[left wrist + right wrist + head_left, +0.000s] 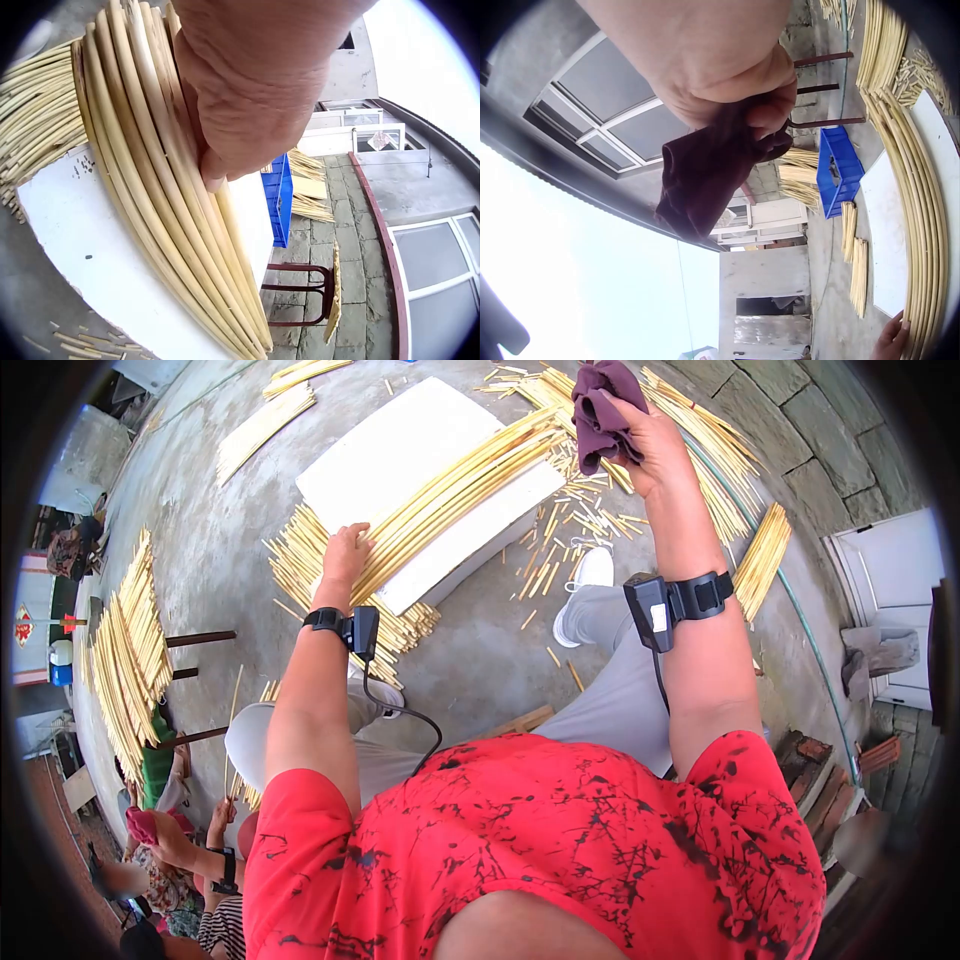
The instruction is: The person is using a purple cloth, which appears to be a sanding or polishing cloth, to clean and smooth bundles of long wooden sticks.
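Note:
A row of long pale-yellow sticks (455, 485) lies side by side across a white block (385, 445). My left hand (346, 555) rests at the near left end of this row, its fingers along the edge of the sticks. In the left wrist view, a fingertip (215, 183) touches the top of the sticks. Raised beyond the far right end, my right hand (660, 452) grips a crumpled dark purple cloth (603, 420). The cloth hangs from the fingers in the right wrist view, held away from the sticks.
More sticks (305, 565) lie beside the block on the left, and another bundle (763, 560) is at the right. Short cut pieces (545, 565) litter the concrete floor. A blue crate (840, 169) stands beyond the block. Another person's hand (170, 838) shows at lower left.

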The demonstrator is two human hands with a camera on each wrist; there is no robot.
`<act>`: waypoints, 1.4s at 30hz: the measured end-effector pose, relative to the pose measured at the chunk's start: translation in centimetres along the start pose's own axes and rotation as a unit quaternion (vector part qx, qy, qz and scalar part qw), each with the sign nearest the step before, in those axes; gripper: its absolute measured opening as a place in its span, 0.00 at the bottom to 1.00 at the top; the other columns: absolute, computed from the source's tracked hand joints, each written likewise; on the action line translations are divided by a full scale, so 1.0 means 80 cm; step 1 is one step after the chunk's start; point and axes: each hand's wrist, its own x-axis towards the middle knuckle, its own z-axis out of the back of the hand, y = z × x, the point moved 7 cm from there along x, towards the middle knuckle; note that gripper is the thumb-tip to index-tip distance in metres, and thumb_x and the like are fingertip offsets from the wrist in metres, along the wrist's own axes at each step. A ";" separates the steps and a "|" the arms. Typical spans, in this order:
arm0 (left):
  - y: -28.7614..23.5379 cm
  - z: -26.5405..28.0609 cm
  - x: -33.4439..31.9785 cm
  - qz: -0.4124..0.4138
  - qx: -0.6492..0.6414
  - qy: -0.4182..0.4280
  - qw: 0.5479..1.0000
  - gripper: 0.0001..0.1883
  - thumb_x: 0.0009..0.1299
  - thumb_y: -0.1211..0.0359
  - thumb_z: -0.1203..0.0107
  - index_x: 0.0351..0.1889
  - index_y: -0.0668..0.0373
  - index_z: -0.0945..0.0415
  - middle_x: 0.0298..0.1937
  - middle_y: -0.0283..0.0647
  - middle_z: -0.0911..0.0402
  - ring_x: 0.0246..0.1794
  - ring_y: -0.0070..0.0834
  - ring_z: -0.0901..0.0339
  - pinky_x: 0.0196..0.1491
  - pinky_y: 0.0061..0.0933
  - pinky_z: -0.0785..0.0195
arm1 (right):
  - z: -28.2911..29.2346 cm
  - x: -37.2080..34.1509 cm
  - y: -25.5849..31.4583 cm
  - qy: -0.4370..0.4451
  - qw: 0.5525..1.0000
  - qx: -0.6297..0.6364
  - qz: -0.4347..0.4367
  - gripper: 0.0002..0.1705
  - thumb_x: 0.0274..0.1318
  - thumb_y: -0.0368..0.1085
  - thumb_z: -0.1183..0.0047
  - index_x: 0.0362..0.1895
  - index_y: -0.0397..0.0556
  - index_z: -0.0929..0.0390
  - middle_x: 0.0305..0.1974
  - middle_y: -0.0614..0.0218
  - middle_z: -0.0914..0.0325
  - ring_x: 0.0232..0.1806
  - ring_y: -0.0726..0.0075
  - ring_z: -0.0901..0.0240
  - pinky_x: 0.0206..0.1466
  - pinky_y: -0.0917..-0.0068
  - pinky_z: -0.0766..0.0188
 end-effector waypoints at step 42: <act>-0.043 -0.007 -0.083 0.101 0.100 -0.054 0.988 0.58 0.44 0.42 0.35 0.67 0.64 0.50 0.68 0.53 0.47 0.71 0.43 0.55 0.69 0.49 0.68 | -0.216 0.085 -0.241 0.179 0.646 -0.733 0.113 0.18 0.53 0.36 0.55 0.50 0.60 0.27 0.43 0.54 0.27 0.48 0.51 0.31 0.49 0.62 0.30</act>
